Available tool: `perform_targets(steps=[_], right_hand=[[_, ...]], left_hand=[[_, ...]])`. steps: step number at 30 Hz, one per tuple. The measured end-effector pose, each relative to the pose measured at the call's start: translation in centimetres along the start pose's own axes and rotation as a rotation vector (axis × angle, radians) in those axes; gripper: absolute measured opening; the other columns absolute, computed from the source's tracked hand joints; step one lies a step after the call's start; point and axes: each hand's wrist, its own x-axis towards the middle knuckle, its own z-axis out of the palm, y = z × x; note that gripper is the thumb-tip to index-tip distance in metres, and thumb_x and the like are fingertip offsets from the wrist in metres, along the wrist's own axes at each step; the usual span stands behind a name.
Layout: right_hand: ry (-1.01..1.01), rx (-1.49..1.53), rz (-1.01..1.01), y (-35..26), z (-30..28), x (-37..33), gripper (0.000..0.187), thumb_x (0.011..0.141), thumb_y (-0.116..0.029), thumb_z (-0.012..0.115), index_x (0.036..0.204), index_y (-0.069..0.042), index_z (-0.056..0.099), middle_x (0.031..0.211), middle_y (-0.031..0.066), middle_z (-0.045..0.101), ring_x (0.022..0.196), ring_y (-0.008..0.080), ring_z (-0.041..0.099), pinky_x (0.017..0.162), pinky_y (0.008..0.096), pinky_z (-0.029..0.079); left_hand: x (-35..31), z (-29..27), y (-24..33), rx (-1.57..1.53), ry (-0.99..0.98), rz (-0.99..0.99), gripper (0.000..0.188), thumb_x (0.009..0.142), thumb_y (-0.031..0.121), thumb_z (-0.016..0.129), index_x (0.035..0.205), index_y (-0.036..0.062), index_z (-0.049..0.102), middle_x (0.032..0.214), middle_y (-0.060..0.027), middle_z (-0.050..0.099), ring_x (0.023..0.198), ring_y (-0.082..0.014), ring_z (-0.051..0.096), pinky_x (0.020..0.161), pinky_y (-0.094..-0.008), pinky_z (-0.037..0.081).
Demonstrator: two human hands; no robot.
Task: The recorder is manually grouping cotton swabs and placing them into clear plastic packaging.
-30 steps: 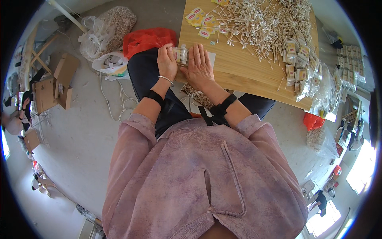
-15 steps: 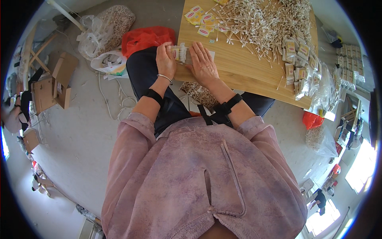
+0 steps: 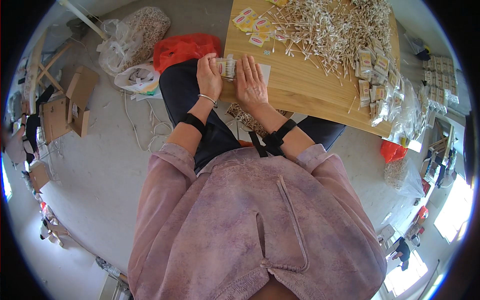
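Observation:
At the table's near left corner, my left hand (image 3: 209, 80) is closed around a small pack of cotton swabs (image 3: 227, 68) with a yellow label inside. White swab tips show at the pack's right end. My right hand (image 3: 251, 84) lies flat against that end, fingers stretched out and close together. A white sheet (image 3: 265, 74) shows partly beneath the right hand. Farther right on the wooden table (image 3: 300, 85) is a big heap of loose cotton swabs (image 3: 330, 37). Several yellow label cards (image 3: 259, 31) lie to the heap's left.
Filled swab packs (image 3: 378, 75) and clear plastic bags (image 3: 407, 112) crowd the table's right edge. Beside my left knee are a red plastic bag (image 3: 186, 46) and a white bag (image 3: 137, 80). Loose swabs (image 3: 245, 116) show below the table edge. An open cardboard box (image 3: 75, 107) stands left.
My right hand has shifted slightly left, closer to the pack, and its fingers now point more straight ahead. More of the white sheet shows. The left hand stays nearly still.

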Motion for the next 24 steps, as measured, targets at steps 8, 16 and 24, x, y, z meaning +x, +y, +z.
perform_targets(steps=[8,16,24], right_hand=[[-0.088,-0.073,0.091,-0.8,0.4,0.1,0.052,0.092,-0.017,0.039,0.138,0.005,0.028,0.148,0.0203,0.023,0.139,0.0339,0.019,0.113,0.0437,0.016],[-0.026,-0.080,0.072,-0.8,0.8,0.0,0.055,0.087,-0.016,0.048,0.136,0.004,0.033,0.145,0.0208,0.028,0.137,0.0355,0.023,0.112,0.0460,0.020],[-0.042,-0.038,0.105,-1.0,0.9,0.0,0.053,0.090,-0.017,0.044,0.137,0.005,0.031,0.147,0.0203,0.025,0.138,0.0339,0.021,0.113,0.0450,0.017]], left_hand=[[0.3,-0.8,-0.3,-0.143,-0.114,-0.089,0.021,0.097,0.015,0.040,0.104,0.0020,0.055,0.103,-0.0159,0.059,0.097,-0.0307,0.057,0.085,-0.0363,0.045],[0.4,-1.0,-0.9,-0.140,-0.178,-0.122,0.025,0.098,0.016,0.037,0.108,0.0023,0.055,0.107,-0.0147,0.060,0.099,-0.0280,0.057,0.088,-0.0337,0.044],[0.6,-1.6,-0.4,-0.159,-0.216,-0.183,0.027,0.099,0.017,0.036,0.111,0.0024,0.055,0.109,-0.0140,0.061,0.101,-0.0256,0.058,0.089,-0.0321,0.043]])
